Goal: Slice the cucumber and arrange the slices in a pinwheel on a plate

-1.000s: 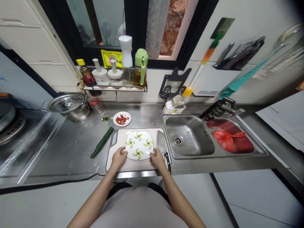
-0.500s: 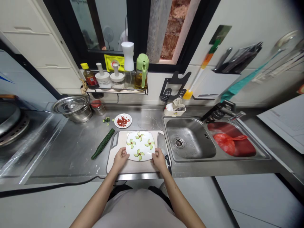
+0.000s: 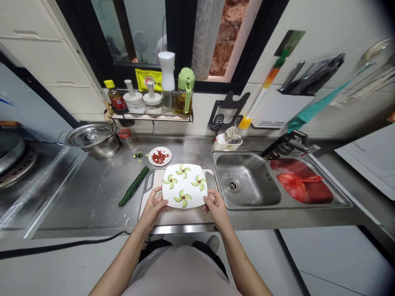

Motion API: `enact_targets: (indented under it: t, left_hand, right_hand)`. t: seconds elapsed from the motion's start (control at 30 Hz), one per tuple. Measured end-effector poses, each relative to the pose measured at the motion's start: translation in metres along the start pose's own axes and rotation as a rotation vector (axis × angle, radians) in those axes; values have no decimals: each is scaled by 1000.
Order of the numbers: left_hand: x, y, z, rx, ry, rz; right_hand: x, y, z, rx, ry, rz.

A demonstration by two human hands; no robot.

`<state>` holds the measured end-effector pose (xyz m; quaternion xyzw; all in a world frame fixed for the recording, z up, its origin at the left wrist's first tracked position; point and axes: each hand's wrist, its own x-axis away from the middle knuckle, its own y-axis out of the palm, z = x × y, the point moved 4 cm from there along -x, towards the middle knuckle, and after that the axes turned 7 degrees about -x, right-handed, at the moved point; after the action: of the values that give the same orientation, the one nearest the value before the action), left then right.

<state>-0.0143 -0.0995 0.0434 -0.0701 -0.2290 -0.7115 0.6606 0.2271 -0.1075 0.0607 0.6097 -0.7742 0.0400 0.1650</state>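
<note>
white plate clamped, left hand 8 o'clock, right hand 4. keep it level, green pinwheels might slide

Stainless-steel table: fairly bright, pale streaks of glare at left
Rounded-square white plate: evenly lit, outline clear
Grey steel sink basin: soft highlights
Round metal ladle: blurred, stretched toward the right edge
White printed sheet: lettering too soft to read
Upper right corner: black vignette

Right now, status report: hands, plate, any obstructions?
Left hand, right hand: grip on opposite sides of white plate. Four cucumber pinwheels aboard. Cutting board beneath; cucumber left, apart from plate.
</note>
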Motion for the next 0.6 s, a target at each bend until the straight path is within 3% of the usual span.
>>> enact_targets:
  t: [0.23,0.43,0.53,0.6]
  left_hand:
    - [3,-4,3,82,35,25]
    - [3,6,-3,48,3,-39]
    - [2,15,-11,-13,-39,-134]
    - [-1,20,-20,-110,-42,-205]
  right_hand:
    - [3,5,-4,-95,38,13]
    - [4,18,16,-252,268,-51]
    - [9,5,24,-281,313,18]
    - [16,-14,28,-317,323,75]
